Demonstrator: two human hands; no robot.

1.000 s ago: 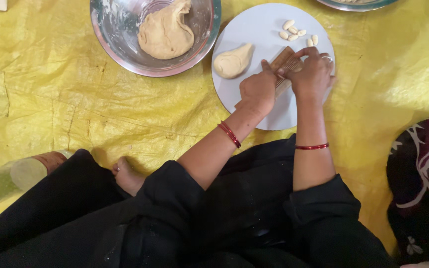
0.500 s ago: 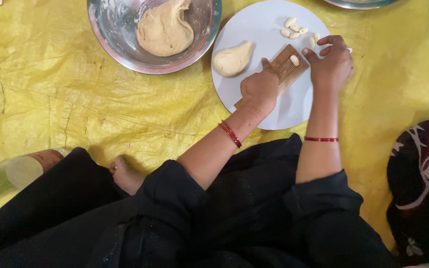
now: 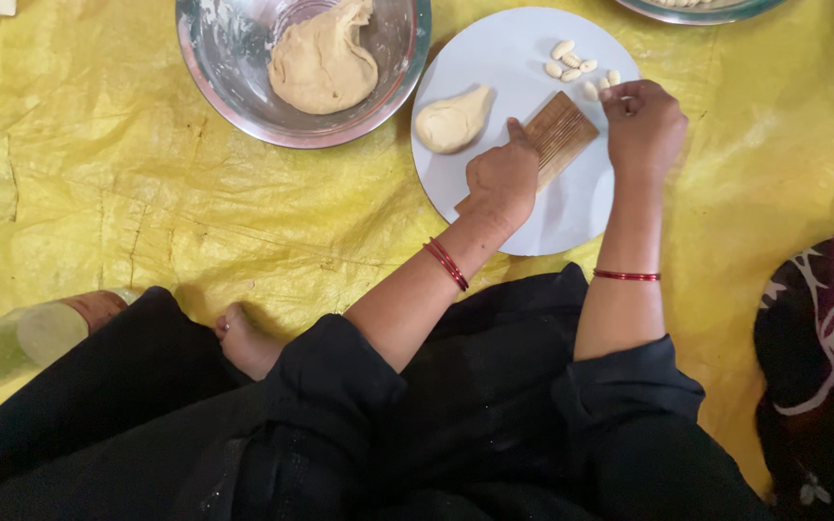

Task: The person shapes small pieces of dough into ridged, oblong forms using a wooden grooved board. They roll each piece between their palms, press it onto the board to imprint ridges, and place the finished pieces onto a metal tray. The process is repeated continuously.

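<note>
Head view, looking straight down over my lap onto a yellow sheet (image 3: 147, 193).

Item: left hand (image 3: 502, 177). Rests on the near end of a ridged wooden board (image 3: 562, 133), thumb laid up along its edge, fingers curled over it and pressing it down. The grip is narrow and holds the board.

Item: right hand (image 3: 643, 123). Fingertips pinched at the far right corner of the board, just beside the shaped pieces (image 3: 579, 69). Whether a bit of dough sits in the pinch I cannot tell; the fingers hide it.

Item: ridged wooden board. Lies tilted across the middle of the white plate (image 3: 514, 48), grooves running along its length.

Item: dough lump (image 3: 452, 120). Pale, teardrop-shaped, on the plate to the left of the board, apart from both hands.

Item: shaped pieces. Small pale ovals clustered at the plate's far rim.

Handling note, my judgement: the board should stay pinned flat by the left hand so it cannot slide on the smooth plate, while the right works small, even portions across the grooves with light, steady pressure. Finished pieces are best kept apart at the rim so they do not stick together.

Surroundings: a steel bowl (image 3: 214, 68) with a larger dough mass (image 3: 323, 66) stands left of the plate. Another steel dish's rim (image 3: 697, 12) shows at the top edge. The sheet is crinkled plastic spread on the floor. A clear bottle (image 3: 12, 347) lies at lower left. A dark patterned cloth (image 3: 822, 338) is at the right edge.
</note>
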